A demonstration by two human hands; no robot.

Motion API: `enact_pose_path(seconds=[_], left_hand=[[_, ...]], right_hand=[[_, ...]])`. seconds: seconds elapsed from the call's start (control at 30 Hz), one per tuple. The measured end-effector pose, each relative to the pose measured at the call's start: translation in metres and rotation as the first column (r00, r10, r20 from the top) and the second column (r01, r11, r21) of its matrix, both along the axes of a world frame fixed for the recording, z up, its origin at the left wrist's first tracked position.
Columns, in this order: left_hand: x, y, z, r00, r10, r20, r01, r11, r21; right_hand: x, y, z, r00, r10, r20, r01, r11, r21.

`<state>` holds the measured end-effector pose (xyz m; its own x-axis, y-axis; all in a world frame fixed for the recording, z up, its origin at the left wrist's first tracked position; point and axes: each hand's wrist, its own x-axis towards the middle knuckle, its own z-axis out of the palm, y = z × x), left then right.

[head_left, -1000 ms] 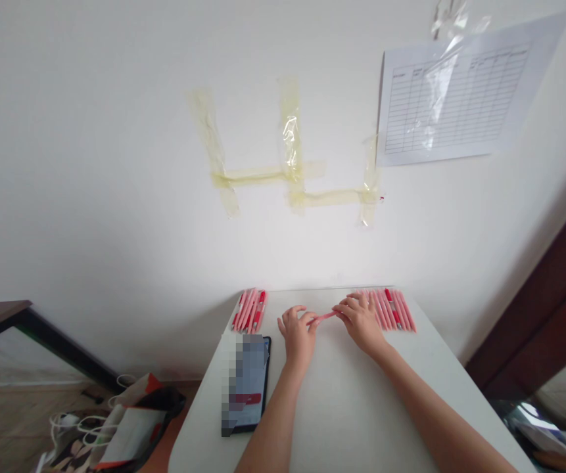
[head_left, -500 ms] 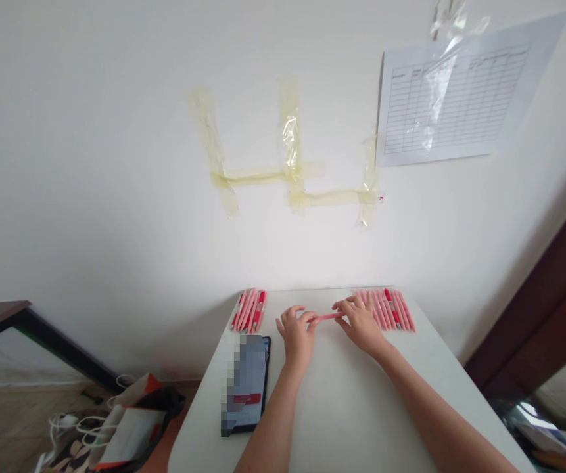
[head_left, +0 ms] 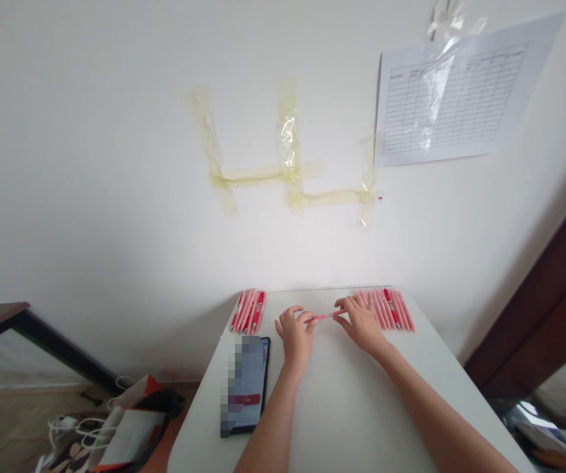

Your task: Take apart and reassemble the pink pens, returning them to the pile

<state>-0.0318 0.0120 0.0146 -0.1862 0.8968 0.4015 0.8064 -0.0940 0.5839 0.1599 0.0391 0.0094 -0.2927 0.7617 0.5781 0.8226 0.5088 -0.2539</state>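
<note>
A slim pink pen [head_left: 327, 316] spans the gap between my two hands, lying roughly level over the white table [head_left: 346, 407]. My left hand [head_left: 296, 336] pinches its left end with thumb and fingers. The other end is in the fingertips of my right hand [head_left: 361, 323]. A pale strip shows along the middle of the pen. Beyond my right hand lies a row of pink and red pens [head_left: 401, 312], partly hidden by my fingers. A smaller bunch of pink and red pens [head_left: 248, 312] rests at the table's back left corner.
A phone [head_left: 258, 394], partly blurred out, lies left of my left forearm. The white wall [head_left: 139, 197] stands right behind the table, with yellowed tape and a printed sheet [head_left: 450, 105] on it. Bags [head_left: 129, 427] and cables are on the floor at left.
The pen has turned in my fingers, so a pale strip shows where it looked plain pink. Both hands stay in nearly the same place.
</note>
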Motion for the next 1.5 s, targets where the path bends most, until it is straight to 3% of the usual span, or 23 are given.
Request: enact_pose_path(seconds=[0.53,0.87,1.5], left_hand=[[-0.0011,0.0015,-0.0008,1.000,-0.020,0.020,0.019,1.000,0.018],[-0.0010,0.0030,0.0008,1.000,-0.022,0.022,0.021,0.999,0.037],[-0.0015,0.0029,0.0015,1.000,-0.009,0.026,0.009,1.000,0.017]], right_hand=[[0.0052,0.0033,-0.0027,0.999,0.009,-0.049,-0.008,1.000,0.005],[0.0066,0.0038,-0.0020,1.000,0.005,0.017,-0.005,1.000,-0.009],[0.0094,0.0043,-0.0018,0.995,0.034,-0.098,-0.040,0.998,-0.054]])
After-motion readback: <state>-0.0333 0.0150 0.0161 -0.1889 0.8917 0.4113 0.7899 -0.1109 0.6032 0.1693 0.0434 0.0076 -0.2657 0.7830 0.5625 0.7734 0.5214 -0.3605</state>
